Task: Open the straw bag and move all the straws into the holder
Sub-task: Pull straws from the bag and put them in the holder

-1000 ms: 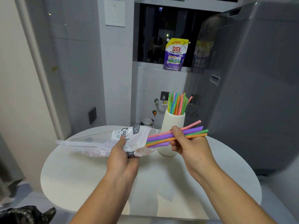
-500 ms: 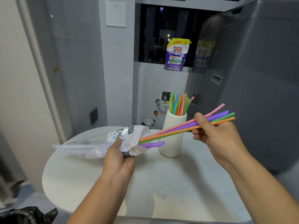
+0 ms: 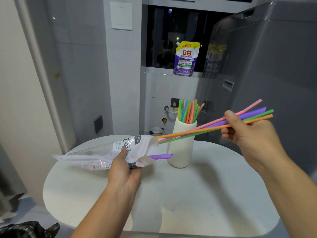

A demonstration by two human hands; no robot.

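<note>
Since the earlier frame, the right grip [image 3: 248, 133] has drawn its bundle [image 3: 205, 128] further right and up, so that the left straw ends now lie at the bag mouth instead of inside it.

1. Right grip: closed on the bundle, thumb on top, fingers curled beneath. The bundle holds four straws: pink, purple, green and orange. It slopes down to the left and fans out slightly past the hand on the right. In this view it crosses in front of the holder [image 3: 181, 145]. Whether its left ends are fully clear of the bag cannot be told.

2. Left grip [image 3: 125, 170]: closed on the bag [image 3: 96, 155] near its mouth, thumb on the printed face, fingers beneath. The bag is held roughly level above the surface [image 3: 188, 194], mouth to the right. One purple straw [image 3: 161, 156] protrudes from the mouth, its cut tip in front of the lower part of the holder.

3. Holder: white cylinder, upright on the far part of the round white surface. It contains many upright straws [image 3: 187, 110] in green, blue, orange, pink and yellow.

4. Surroundings: a purple and yellow pouch [image 3: 186, 59] stands on the window ledge behind. A grey appliance [image 3: 274, 66] stands to the right. A small pot [image 3: 156, 130] sits behind the surface. A black plastic sack [image 3: 29, 229] lies at the lower left.
</note>
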